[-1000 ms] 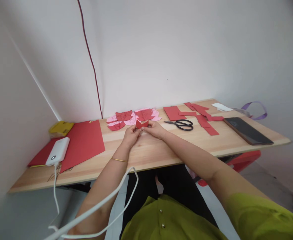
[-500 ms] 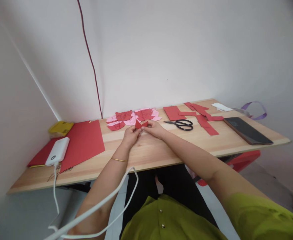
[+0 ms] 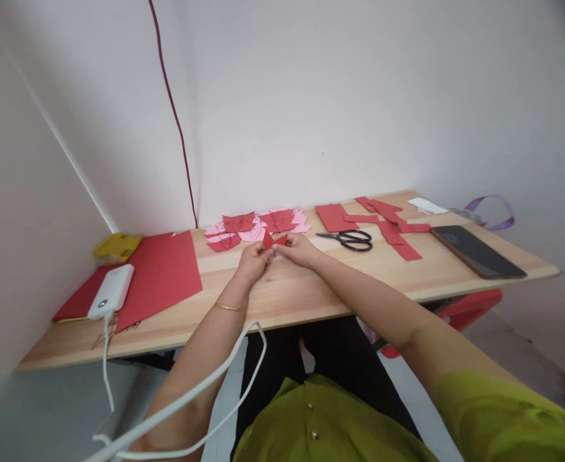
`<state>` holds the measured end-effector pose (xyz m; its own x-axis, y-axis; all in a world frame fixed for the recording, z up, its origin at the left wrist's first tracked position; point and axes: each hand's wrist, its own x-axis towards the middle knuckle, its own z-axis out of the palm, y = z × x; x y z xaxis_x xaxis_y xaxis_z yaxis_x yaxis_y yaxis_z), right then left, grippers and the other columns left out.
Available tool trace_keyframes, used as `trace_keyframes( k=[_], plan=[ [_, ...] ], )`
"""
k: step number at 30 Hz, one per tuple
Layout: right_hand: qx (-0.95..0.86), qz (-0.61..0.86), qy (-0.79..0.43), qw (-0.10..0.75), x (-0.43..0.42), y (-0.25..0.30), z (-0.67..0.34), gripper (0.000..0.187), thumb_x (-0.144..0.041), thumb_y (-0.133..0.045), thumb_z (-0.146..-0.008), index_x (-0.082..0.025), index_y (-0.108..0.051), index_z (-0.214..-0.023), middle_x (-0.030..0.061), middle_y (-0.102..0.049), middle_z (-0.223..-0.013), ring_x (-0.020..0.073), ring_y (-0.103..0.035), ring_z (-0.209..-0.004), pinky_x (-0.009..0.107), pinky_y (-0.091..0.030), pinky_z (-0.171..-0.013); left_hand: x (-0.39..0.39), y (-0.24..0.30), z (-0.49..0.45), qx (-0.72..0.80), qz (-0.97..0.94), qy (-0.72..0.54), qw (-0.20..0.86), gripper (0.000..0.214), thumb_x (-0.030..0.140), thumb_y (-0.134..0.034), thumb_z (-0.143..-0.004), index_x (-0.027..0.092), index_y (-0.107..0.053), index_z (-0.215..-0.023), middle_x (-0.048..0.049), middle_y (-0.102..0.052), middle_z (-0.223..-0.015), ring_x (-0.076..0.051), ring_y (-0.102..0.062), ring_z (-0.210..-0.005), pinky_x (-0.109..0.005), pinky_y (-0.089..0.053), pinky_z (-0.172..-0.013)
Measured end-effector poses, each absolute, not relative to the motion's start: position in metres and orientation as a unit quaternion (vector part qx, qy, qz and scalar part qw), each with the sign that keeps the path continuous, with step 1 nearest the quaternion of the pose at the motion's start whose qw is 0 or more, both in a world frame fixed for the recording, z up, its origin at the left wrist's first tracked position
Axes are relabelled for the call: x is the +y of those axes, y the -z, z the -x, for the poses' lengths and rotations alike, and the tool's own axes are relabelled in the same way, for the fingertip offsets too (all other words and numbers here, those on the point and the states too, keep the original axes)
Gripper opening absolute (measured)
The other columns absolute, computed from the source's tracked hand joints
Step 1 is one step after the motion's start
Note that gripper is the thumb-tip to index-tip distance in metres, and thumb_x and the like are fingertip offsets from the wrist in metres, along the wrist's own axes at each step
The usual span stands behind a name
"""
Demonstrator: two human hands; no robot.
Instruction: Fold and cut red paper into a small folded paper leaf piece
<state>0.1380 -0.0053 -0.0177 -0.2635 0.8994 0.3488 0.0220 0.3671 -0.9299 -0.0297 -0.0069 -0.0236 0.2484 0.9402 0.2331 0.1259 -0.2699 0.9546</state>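
Note:
A small folded red paper piece (image 3: pixel 271 240) is pinched between both hands above the middle of the wooden table (image 3: pixel 287 292). My left hand (image 3: pixel 252 262) grips its left side with closed fingers. On its right side, my right hand (image 3: pixel 300 249) is closed too. Just behind the hands lies a cluster of folded red and pink paper pieces (image 3: pixel 256 226).
Black scissors (image 3: pixel 350 239) lie right of my hands, with red paper strips (image 3: pixel 388 224) and a dark phone (image 3: pixel 478 251) further right. A large red sheet (image 3: pixel 160 273), a white power bank (image 3: pixel 112 290) with cable, and a yellow object (image 3: pixel 117 246) sit at the left.
The paper piece has shifted slightly between my fingers; both hands stay in the same place.

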Motion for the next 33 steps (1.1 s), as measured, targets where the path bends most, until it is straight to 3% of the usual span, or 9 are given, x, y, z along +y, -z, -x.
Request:
trace_keyframes(
  k=[12, 21, 30, 33],
  plan=[
    [-0.636, 0.344, -0.450, 0.524, -0.004, 0.020, -0.138, 0.021, -0.036, -0.070, -0.071, -0.016, -0.066, -0.079, 0.0028, -0.070, -0.079, 0.0157, -0.063, -0.076, 0.031, -0.049, -0.078, -0.014, 0.016, 0.025, 0.386, -0.591, -0.481, 0.521, 0.023, 0.028, -0.071, -0.064, 0.015, -0.052, -0.068, 0.0027, -0.057, -0.060, -0.009, -0.050, -0.053, -0.023, -0.037, -0.056],
    [-0.639, 0.365, -0.445, 0.510, -0.006, 0.018, -0.139, 0.023, -0.035, -0.072, -0.068, -0.016, -0.066, -0.078, 0.0028, -0.070, -0.079, 0.0157, -0.062, -0.075, 0.030, -0.048, -0.075, -0.017, 0.013, 0.025, 0.390, -0.609, -0.477, 0.499, 0.027, 0.032, -0.070, -0.067, 0.016, -0.049, -0.063, 0.0032, -0.054, -0.056, -0.007, -0.044, -0.049, -0.022, -0.031, -0.051],
    [-0.666, 0.361, -0.425, 0.496, -0.006, 0.018, -0.140, 0.025, -0.040, -0.067, -0.072, -0.016, -0.066, -0.079, 0.0028, -0.069, -0.080, 0.0152, -0.061, -0.075, 0.028, -0.047, -0.075, -0.016, 0.014, 0.026, 0.397, -0.634, -0.464, 0.474, 0.018, 0.025, -0.066, -0.067, 0.016, -0.050, -0.063, 0.0038, -0.053, -0.055, -0.008, -0.044, -0.050, -0.022, -0.032, -0.053],
    [-0.645, 0.402, -0.416, 0.499, -0.008, 0.015, -0.139, 0.031, -0.046, -0.063, -0.074, -0.015, -0.065, -0.077, 0.0010, -0.066, -0.072, 0.0134, -0.057, -0.067, 0.026, -0.044, -0.068, -0.016, 0.013, 0.026, 0.409, -0.625, -0.467, 0.473, 0.023, 0.025, -0.066, -0.066, 0.018, -0.045, -0.061, 0.0048, -0.052, -0.052, -0.008, -0.043, -0.048, -0.022, -0.031, -0.051]
  ],
)
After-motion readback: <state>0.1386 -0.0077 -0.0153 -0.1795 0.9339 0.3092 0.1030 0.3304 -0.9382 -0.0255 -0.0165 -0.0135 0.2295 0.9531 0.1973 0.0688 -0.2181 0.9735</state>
